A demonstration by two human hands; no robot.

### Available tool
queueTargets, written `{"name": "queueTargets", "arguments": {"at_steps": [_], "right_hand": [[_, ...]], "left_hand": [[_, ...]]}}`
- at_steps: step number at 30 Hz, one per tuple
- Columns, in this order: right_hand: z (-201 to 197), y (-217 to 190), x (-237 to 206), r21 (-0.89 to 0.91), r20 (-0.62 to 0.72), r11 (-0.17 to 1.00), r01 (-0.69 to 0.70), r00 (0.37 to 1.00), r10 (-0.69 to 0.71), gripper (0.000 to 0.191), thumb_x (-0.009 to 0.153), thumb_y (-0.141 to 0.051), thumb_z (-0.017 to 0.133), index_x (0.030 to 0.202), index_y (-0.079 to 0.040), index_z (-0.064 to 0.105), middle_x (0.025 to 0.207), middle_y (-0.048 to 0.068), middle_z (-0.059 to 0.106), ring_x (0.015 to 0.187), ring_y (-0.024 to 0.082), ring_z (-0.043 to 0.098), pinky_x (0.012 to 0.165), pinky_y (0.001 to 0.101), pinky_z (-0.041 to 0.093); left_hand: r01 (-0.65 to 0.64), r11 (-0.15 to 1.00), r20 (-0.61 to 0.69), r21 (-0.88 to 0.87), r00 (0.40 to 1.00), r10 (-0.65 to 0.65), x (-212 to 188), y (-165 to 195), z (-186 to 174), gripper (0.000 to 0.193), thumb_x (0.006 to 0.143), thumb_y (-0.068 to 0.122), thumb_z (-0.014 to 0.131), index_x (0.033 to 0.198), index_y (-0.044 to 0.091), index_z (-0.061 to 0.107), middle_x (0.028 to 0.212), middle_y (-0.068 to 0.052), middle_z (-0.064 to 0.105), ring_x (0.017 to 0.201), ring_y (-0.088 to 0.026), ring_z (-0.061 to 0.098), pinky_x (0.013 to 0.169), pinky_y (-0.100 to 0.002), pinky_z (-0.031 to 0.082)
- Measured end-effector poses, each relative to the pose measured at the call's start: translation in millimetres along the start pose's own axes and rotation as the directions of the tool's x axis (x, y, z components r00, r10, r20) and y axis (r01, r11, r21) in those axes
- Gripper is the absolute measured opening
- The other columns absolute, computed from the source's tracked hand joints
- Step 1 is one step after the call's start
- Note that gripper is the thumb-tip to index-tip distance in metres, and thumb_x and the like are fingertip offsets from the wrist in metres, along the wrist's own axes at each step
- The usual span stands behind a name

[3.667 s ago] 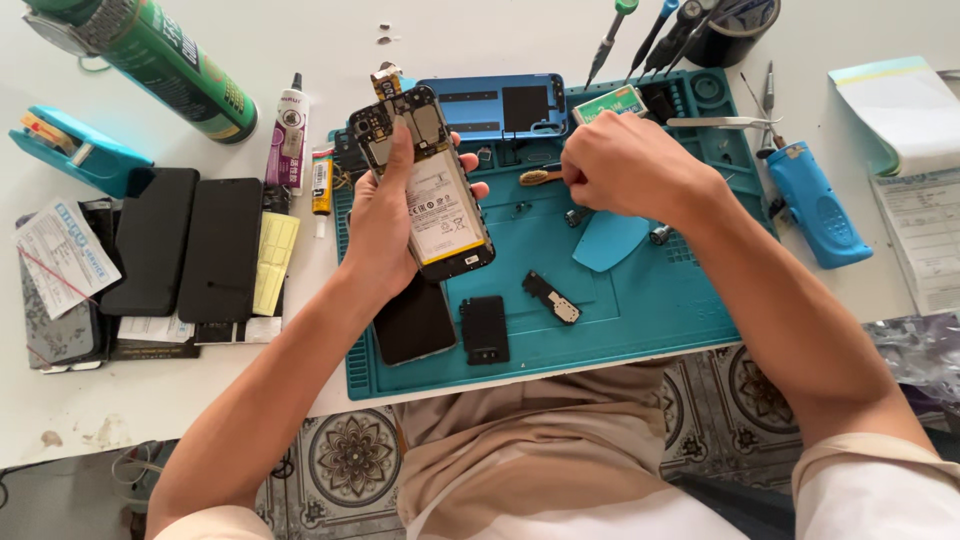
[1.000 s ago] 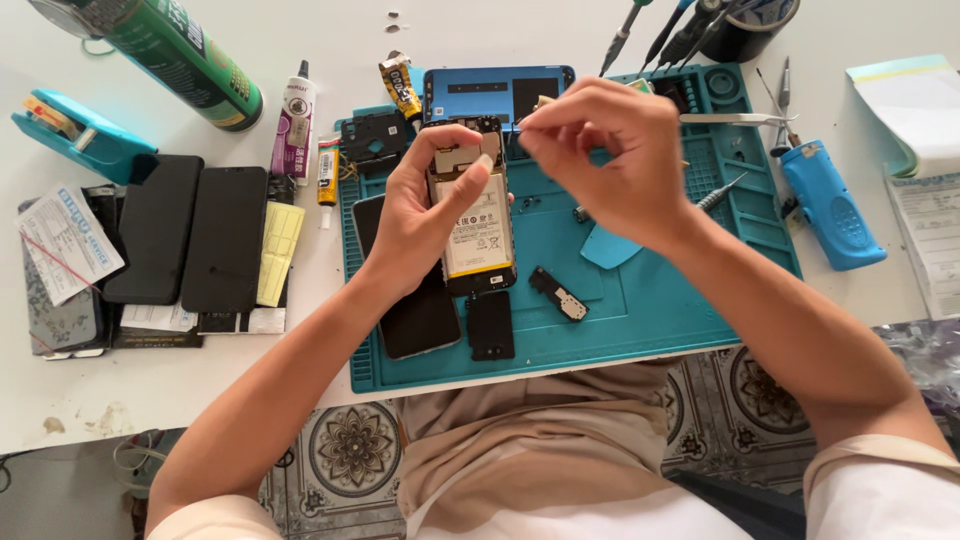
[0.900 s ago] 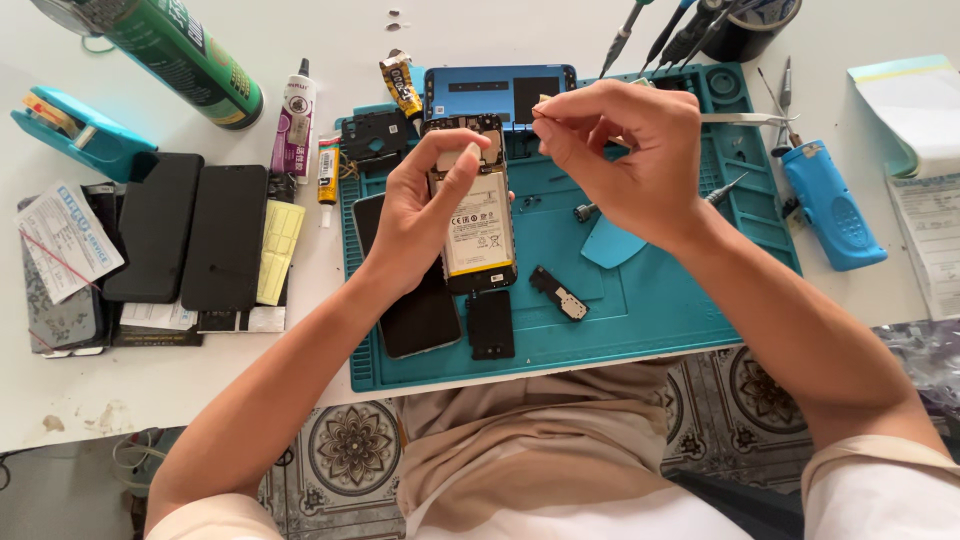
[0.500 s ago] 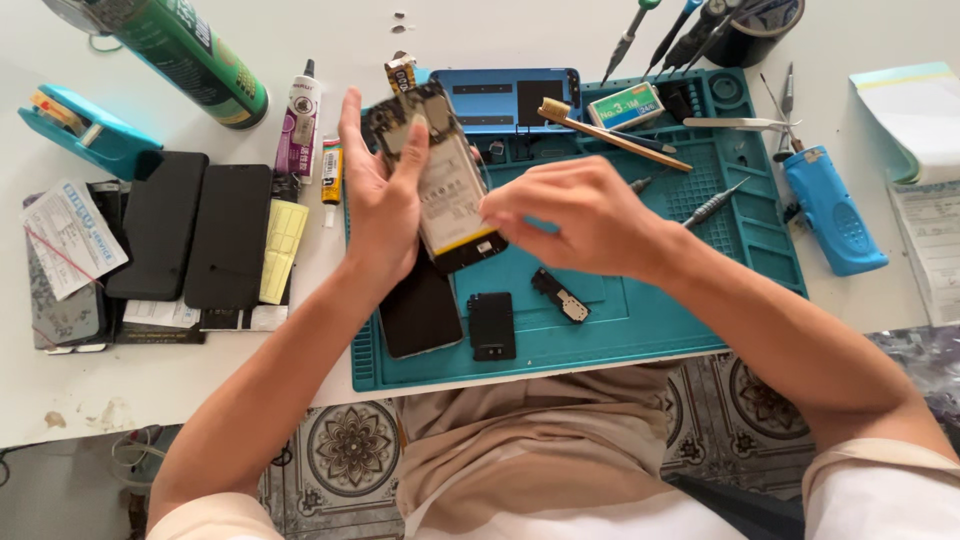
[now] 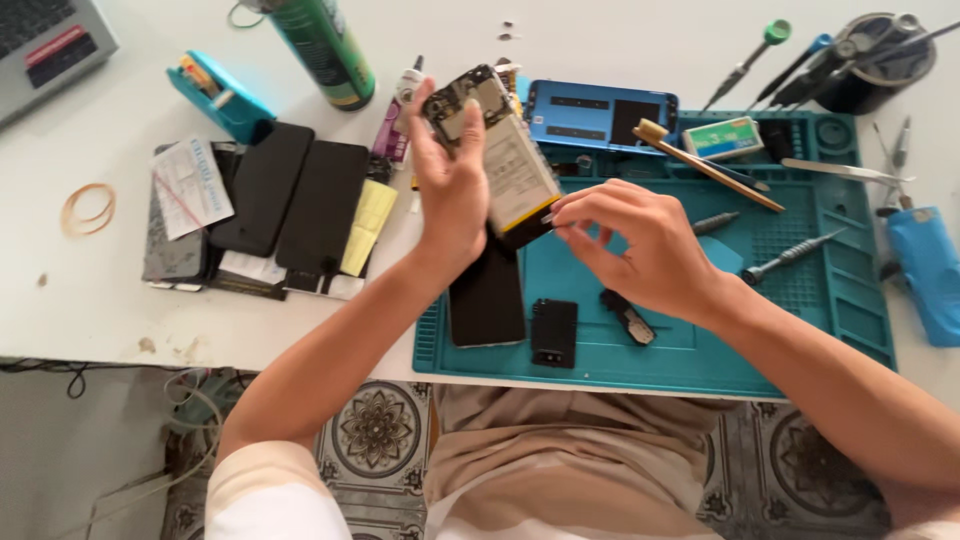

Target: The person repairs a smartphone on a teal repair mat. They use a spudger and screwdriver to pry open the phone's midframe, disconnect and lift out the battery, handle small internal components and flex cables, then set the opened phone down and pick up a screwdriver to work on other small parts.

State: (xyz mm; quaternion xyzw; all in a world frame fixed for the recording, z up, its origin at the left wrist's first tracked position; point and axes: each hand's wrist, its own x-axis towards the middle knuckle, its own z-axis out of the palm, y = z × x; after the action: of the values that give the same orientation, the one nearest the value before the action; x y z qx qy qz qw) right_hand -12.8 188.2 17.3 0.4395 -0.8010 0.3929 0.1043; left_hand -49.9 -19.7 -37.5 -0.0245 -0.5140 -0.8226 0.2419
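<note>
A white counter (image 5: 620, 50) is carrying everything, seen from above. A teal mat (image 5: 780, 330) is lying on its right half, with raised trays along its far edge. On the left of the counter, dark phone screens (image 5: 300, 200) are lying side by side, touching, with a yellow strip (image 5: 368, 212) resting across one. A green can (image 5: 322, 48) is standing at the far edge. Over the mat's near-left part, the left hand (image 5: 450, 195) is holding an opened phone (image 5: 500, 150) up off the mat, tilted, its grip wrapped around the phone's left edge with fingers at the top. The phone's back is off, showing a pale battery and a circuit board at the far end. The right hand (image 5: 640, 240) is sitting just beside the phone's lower right edge, its grip narrow, thumb and forefinger pinched near the phone's corner; whether they are holding anything cannot be told. A black phone (image 5: 487, 305) is lying flat on the mat below the left hand. A brush (image 5: 705, 165) is resting slantwise farther back. A small black part (image 5: 554, 332) is lying near the mat's front edge.
</note>
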Motion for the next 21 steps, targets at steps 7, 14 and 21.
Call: {"name": "queueTargets", "arguments": {"at_steps": [7, 14, 21], "right_hand": [[0, 1, 0, -0.066, -0.045, 0.979, -0.195, 0.98, 0.193, 0.013, 0.092, -0.008, 0.075, 0.104, -0.004, 0.074, 0.093, 0.009, 0.074, 0.069, 0.015, 0.068, 0.058, 0.0283, 0.053], [-2, 4, 1, -0.004, -0.014, 0.934, -0.357, 0.934, 0.357, 0.013, 0.096, -0.013, 0.074, 0.106, -0.006, 0.073, 0.083, 0.004, 0.072, 0.067, 0.009, 0.065, 0.058, 0.0243, 0.051], [0, 21, 1, 0.246, 0.101, 0.857, -0.454, 0.891, 0.443, 0.009, 0.099, -0.011, 0.068, 0.104, -0.004, 0.069, 0.083, -0.005, 0.061, 0.066, 0.001, 0.048, 0.053, 0.0193, 0.041]], "left_hand": [[0.071, 0.994, 0.07, -0.078, 0.995, -0.066, -5, 0, 2, 0.049, 0.11, 0.008, 0.053, 0.154, 0.008, 0.031, 0.124, -0.011, 0.064, 0.11, -0.012, 0.062, 0.1, -0.028, 0.052], [0.085, 0.987, 0.094, -0.134, 0.993, -0.073, -7, 5, 2, 0.04, 0.111, 0.007, 0.051, 0.148, 0.007, 0.036, 0.122, -0.009, 0.064, 0.108, -0.011, 0.062, 0.098, -0.028, 0.053], [0.09, 0.996, 0.137, -0.028, 0.987, -0.086, -10, 6, 5, 0.039, 0.111, 0.007, 0.053, 0.148, 0.008, 0.04, 0.121, -0.008, 0.065, 0.106, -0.01, 0.061, 0.095, -0.026, 0.053]]}}
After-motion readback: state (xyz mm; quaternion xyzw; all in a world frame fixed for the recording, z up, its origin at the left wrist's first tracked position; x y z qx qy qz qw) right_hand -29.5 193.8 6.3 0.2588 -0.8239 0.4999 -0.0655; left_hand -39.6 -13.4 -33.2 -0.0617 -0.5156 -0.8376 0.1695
